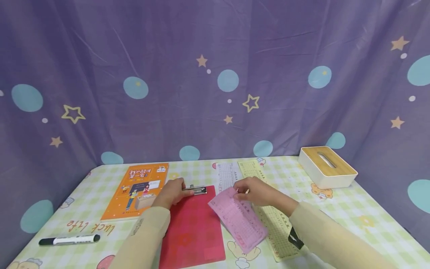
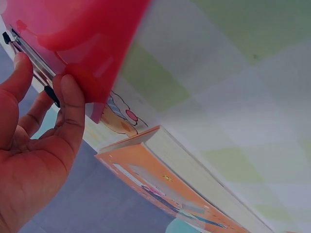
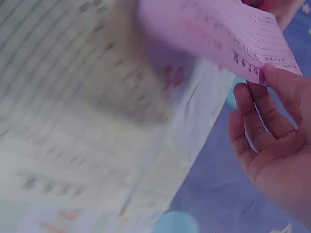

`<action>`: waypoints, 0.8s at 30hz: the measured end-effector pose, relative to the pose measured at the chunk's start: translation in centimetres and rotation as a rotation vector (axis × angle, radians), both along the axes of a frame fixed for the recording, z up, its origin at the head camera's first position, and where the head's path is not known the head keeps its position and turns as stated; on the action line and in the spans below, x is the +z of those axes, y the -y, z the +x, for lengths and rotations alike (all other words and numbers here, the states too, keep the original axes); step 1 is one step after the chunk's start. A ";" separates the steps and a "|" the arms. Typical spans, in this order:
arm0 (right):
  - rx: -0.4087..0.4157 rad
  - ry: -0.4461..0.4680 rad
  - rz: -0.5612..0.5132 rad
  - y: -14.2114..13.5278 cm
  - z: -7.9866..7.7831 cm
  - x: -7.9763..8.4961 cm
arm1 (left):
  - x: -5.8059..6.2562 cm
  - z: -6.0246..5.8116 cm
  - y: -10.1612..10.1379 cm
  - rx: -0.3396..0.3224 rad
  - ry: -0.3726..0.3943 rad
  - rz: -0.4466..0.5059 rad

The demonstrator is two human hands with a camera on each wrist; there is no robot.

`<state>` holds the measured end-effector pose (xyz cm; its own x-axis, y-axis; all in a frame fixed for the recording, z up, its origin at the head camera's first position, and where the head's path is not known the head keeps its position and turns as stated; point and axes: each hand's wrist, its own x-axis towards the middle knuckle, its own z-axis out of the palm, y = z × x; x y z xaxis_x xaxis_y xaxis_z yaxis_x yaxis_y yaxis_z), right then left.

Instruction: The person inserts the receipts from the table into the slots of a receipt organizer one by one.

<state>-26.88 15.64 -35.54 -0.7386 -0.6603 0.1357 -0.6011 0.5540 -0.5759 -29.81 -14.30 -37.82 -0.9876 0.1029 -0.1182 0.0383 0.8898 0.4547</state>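
Observation:
A red clipboard [image 1: 193, 231] lies on the table, its metal clip [image 1: 200, 190] at the far edge. My left hand [image 1: 171, 191] pinches that clip between thumb and fingers, as the left wrist view shows up close. A pink printed slip [image 1: 240, 224] hangs from my right hand [image 1: 256, 191], which pinches its upper edge. The slip is tilted, with its upper left corner near the clipboard's right edge. Beneath and beyond it lie a long yellow printed slip [image 1: 280, 231] and a white one [image 1: 226, 173], both partly covered.
An orange book [image 1: 141, 190] lies left of the clipboard. Nearer the front left is a black-and-white marker [image 1: 69, 239]. A white tissue box [image 1: 326, 168] with a wooden lid stands at the back right. A purple curtain [image 1: 168, 93] hangs behind the table.

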 end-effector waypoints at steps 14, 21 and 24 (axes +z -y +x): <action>0.139 -0.044 0.194 7.9 1.2 1.4 | 0.1 0.1 -0.4 0.007 -0.020 -0.060; 0.061 0.002 0.231 9.6 1.8 0.2 | -0.2 0.0 -0.2 -0.008 -0.052 -0.067; 0.020 0.029 0.241 9.5 1.7 -0.1 | -0.2 0.1 -0.1 -0.006 -0.051 -0.060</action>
<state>-25.19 6.10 -35.68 -0.7261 -0.6858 -0.0489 -0.5984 0.6654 -0.4462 -29.68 -14.19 -37.99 -0.9920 0.1026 -0.0738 0.0651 0.9152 0.3978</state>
